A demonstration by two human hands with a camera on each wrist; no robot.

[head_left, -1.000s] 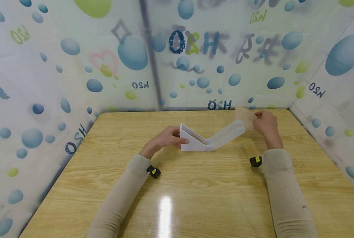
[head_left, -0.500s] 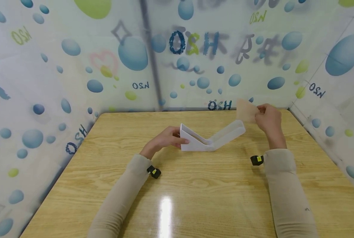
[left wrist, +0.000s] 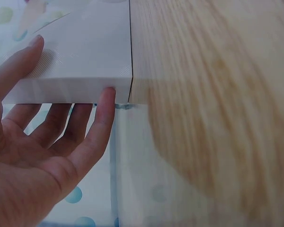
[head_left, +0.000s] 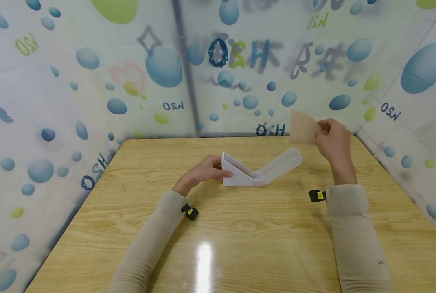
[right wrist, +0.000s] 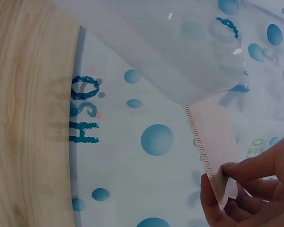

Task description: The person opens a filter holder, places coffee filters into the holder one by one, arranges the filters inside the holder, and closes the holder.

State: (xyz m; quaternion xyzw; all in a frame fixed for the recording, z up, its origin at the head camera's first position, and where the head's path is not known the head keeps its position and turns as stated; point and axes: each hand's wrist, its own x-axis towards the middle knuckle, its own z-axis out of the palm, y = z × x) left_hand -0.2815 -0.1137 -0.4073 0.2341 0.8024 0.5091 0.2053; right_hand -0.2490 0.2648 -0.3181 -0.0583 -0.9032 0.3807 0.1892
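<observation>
A white wedge-sided box (head_left: pixel 236 176) stands on the table with its translucent lid (head_left: pixel 281 165) swung up to the right. My left hand (head_left: pixel 204 169) grips the box's left end, the thumb on the near side; in the left wrist view the other fingers lie at the end and far side of the box (left wrist: pixel 87 52). My right hand (head_left: pixel 334 140) pinches a thin beige sheet (head_left: pixel 301 128) by its right edge, above the lid's tip. In the right wrist view, the sheet (right wrist: pixel 213 130) has a striped edge and a corner folded between thumb and fingers. The box's inside is mostly hidden.
The wood-grain table (head_left: pixel 239 236) reaches back to a wall covering (head_left: pixel 203 81) with blue and green drops and lettering. Small black cameras sit at both wrists, the right camera (head_left: pixel 316 195) just above the table.
My right hand has risen and moved slightly right, lifting the beige sheet up and away from the lid's tip. My left hand and the box have stayed put.
</observation>
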